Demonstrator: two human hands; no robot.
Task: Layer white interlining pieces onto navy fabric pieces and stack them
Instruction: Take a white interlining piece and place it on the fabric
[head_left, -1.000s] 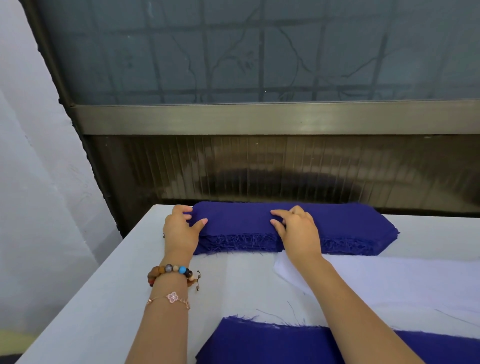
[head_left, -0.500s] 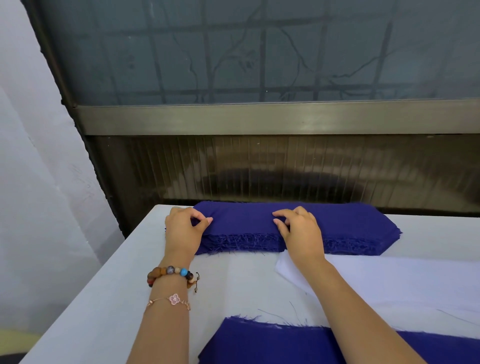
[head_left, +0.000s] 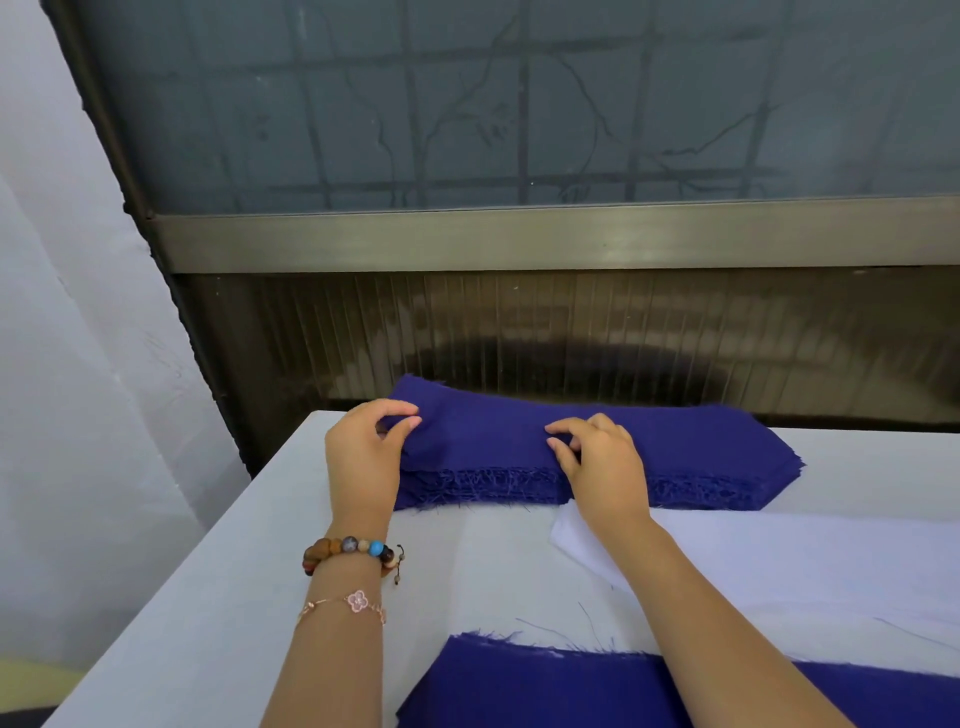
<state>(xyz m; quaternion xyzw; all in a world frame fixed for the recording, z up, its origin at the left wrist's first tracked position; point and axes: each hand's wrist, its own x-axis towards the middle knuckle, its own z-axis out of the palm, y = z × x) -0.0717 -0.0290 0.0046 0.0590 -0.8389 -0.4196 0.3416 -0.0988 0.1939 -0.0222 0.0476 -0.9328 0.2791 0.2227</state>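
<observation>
Navy stack (head_left: 675, 447): a thick pile of navy fabric pieces at the far edge of the table (head_left: 208, 597), long axis running left to right. The frayed edges face the viewer and the right end tapers to an angled corner.

Top piece (head_left: 467, 421): its left end is raised off the stack. The left hand (head_left: 363, 457) pinches that end; the right hand (head_left: 602, 467) pinches it near the middle of the front edge.

White interlining (head_left: 805, 566): lies flat just in front of the stack, toward the right.

Near navy piece (head_left: 545, 691): lies flat at the near edge, its frayed upper edge trailing loose threads.
</observation>
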